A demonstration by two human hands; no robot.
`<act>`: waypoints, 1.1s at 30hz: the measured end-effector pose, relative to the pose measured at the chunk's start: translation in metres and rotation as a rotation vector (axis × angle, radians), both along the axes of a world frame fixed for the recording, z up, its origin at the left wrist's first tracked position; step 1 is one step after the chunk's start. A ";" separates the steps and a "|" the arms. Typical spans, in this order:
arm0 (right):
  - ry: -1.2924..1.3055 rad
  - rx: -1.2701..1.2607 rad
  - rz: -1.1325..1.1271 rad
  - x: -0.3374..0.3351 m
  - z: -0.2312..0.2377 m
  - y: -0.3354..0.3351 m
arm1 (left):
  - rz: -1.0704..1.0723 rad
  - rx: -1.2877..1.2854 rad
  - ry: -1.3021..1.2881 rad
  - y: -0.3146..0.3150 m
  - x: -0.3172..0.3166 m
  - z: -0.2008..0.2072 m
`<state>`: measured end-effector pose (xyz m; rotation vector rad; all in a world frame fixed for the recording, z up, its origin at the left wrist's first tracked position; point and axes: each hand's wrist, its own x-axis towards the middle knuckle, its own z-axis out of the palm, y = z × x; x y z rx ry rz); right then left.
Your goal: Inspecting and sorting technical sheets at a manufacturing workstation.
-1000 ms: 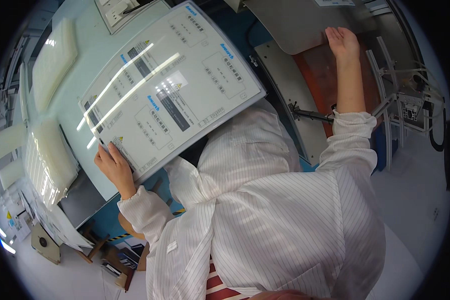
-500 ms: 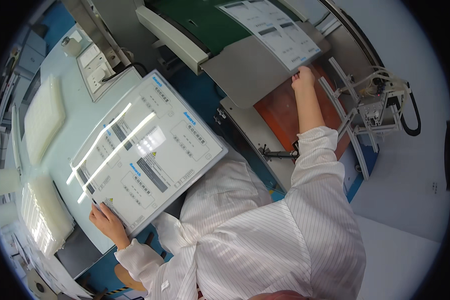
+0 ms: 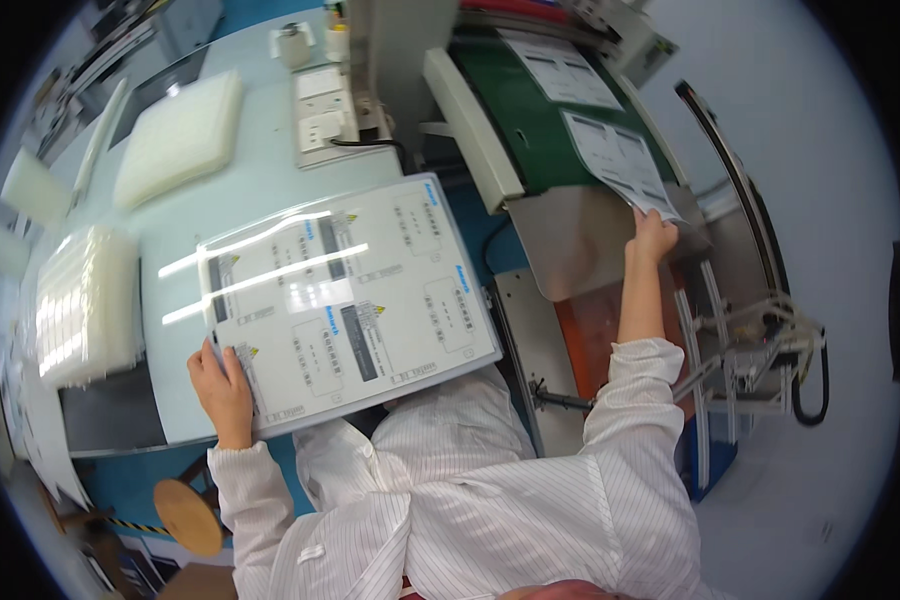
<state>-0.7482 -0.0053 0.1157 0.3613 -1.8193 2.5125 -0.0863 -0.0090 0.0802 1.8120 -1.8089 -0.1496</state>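
Observation:
My right hand (image 3: 652,236) pinches the near edge of a printed sheet (image 3: 622,160), which bends up slightly at that edge. The sheet's far part lies on a green conveyor belt (image 3: 532,160), its near end over a grey metal plate (image 3: 580,240). On the left, my left hand (image 3: 223,395) rests at the left front edge of a flat, glossy stack of printed label sheets (image 3: 370,310), fingers stretched along that edge. The stack lies on the table's near corner and sticks out over my lap.
A second printed sheet (image 3: 560,68) lies farther back on the belt. Translucent white pads (image 3: 182,135) and a plastic-wrapped bundle (image 3: 90,305) are on the pale table (image 3: 185,385). A socket panel (image 3: 322,115) stands behind. A metal frame with hoses (image 3: 745,345) is at the right, an orange surface (image 3: 580,345) below the plate.
The view has turned, so the table and stack appear more level. My right hand still has the sheet's edge, which now bends up. Another sheet shows behind it. My left hand stays at the stack.

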 end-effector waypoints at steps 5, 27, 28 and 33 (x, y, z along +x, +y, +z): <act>0.276 -0.062 0.525 0.113 0.106 -0.031 | 0.090 -0.014 0.048 0.007 0.001 0.009; -0.328 0.653 1.361 0.246 0.016 0.097 | -0.059 0.497 1.173 0.011 0.013 0.050; -0.348 0.667 1.386 0.246 0.012 0.098 | -0.052 0.498 1.166 0.014 0.007 0.051; -0.158 0.770 1.229 0.247 0.001 0.102 | 0.032 0.396 1.004 0.036 0.006 0.048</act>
